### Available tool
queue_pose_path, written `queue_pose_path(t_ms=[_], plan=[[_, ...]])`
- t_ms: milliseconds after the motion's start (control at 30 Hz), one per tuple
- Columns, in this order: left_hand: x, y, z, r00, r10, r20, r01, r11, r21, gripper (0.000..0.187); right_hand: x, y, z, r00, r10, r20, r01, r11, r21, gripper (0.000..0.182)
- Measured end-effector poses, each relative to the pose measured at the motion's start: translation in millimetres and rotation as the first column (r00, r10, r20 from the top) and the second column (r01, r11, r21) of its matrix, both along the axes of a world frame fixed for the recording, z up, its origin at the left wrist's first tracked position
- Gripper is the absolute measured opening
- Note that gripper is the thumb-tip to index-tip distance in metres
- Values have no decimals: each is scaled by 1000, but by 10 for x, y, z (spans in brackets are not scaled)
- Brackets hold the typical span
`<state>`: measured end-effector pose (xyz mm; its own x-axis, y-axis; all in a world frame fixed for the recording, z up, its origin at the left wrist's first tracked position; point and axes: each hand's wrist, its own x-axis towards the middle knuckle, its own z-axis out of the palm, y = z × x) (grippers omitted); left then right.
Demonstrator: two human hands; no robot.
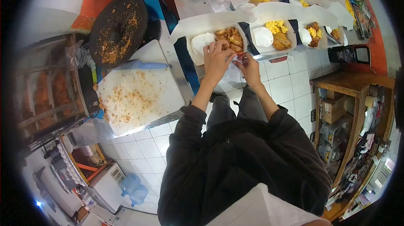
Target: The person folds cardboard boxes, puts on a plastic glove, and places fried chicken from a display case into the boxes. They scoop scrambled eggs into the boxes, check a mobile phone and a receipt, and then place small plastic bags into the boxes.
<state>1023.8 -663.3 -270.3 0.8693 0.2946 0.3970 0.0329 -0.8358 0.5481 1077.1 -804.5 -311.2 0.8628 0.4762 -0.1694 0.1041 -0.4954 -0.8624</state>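
At the front edge of an open white box (195, 59) are both of my hands. The box holds a white round item (201, 42) and browned chicken pieces (229, 37). My left hand (217, 59) is over the box's front, its fingers bent close to a small paper slip (234, 69). With thumb and fingers pinched together, my right hand (248, 67) holds the slip's upper right part, where something small and red shows. To the right stands another open box (257, 50) with scrambled egg (276, 27), chicken and a white round item.
A crumb-covered white cutting board (139, 95) lies at the left, below a dark round pan (118, 30). More filled boxes (313, 46) line the counter. Wooden shelves (357, 83) stand right; blue water jugs (134, 189) are on the lower left floor.
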Motion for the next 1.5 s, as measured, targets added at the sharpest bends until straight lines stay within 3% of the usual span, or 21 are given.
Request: queue_pose_path(t_ms=[233, 300, 400, 500, 600, 667, 733, 867, 933, 967, 1067, 1100, 1133, 1167, 1200, 1267, 1300, 1333, 1367, 1433, 1500], plan=[[-115, -131, 33, 998, 68, 16, -67, 996, -51, 15, -91, -650, 249, 983, 110, 146, -98, 991, -87, 27], [-161, -286, 64, 973, 187, 132, -145, 949, -280, 19, -5, -944, 264, 974, 220, 58, -214, 972, -98, 24], [-196, -842, 290, 973, 157, 170, -136, 982, -130, 24, 193, -1358, 337, 934, 354, 53, -342, 927, -153, 22], [18, -1705, 342, 970, -216, 107, 224, 972, -69, 26, 432, -1831, 441, 889, 404, 217, -352, 904, -244, 20], [402, -2535, 285, 916, -399, -37, 399, 917, -9, 32, 760, -2507, 382, 822, 345, 452, -277, 937, -213, 19], [708, -2964, 100, 925, -371, -84, 364, 927, -91, 39, 994, -2989, 332, 681, 560, 472, -240, 779, -579, 21], [1027, -3294, 107, 990, -140, -14, 129, 945, -301, 41, 1228, -3394, 425, 699, 551, 456, -186, 755, -629, 22], [1473, -3743, 38, 986, -166, -9, 156, 939, -306, 40, 1752, -4201, 573, 789, 475, 389, -262, 834, -485, 23], [1707, -3851, 49, 978, -210, -5, 199, 934, -296, 36, 2227, -4557, 671, 901, 432, -51, -433, 900, -36, 24], [1802, -3872, -10, 966, -258, -14, 242, 922, -303, 33, 2489, -4700, 933, 877, 375, -300, -387, 922, 20, 25], [2127, -3962, -388, 960, -281, 10, 275, 931, -238, 28, 3271, -5315, 972, 952, 203, -227, -116, 931, 346, 24], [2246, -3992, -446, 955, -294, -27, 252, 859, -446, 27, 3497, -5556, 965, 958, 73, -279, 48, 913, 406, 20], [2399, -4021, -480, 948, -313, -58, 207, 745, -633, 27, 3767, -5854, 763, 936, 49, -348, 182, 780, 598, 22], [2592, -4038, -493, 949, -314, -44, 218, 746, -630, 27, 4052, -6181, 271, 927, 176, -332, 259, 342, 903, 30], [2765, -4048, -498, 935, -351, -50, 260, 775, -576, 27, 4305, -6418, -48, 904, 100, -416, 396, 175, 902, 30], [3007, -4180, -356, 917, -391, -79, 292, 793, -534, 27, 4616, -6797, -586, 690, -376, -618, 711, 197, 675, 31], [3279, -4297, -139, 914, -402, -52, 306, 769, -562, 26, 4820, -6993, -758, 585, -694, -420, 808, 455, 374, 31], [3534, -4372, 10, 910, -413, -29, 321, 748, -581, 26, 5011, -7162, -844, 631, -775, 31, 773, 624, -115, 31], [3712, -4427, 56, 911, -413, -25, 325, 751, -575, 26, 5187, -7193, -804, 684, -630, 367, 726, 542, -422, 32], [4140, -4660, 69, 908, -419, -12, 267, 599, -755, 23, 5636, -7058, -487, 557, -283, 781, 793, 461, -398, 33], [4526, -4837, 191, 863, -500, -77, 282, 603, -746, 22, 6020, -6719, 259, 596, -289, 749, 667, 697, -263, 33]])
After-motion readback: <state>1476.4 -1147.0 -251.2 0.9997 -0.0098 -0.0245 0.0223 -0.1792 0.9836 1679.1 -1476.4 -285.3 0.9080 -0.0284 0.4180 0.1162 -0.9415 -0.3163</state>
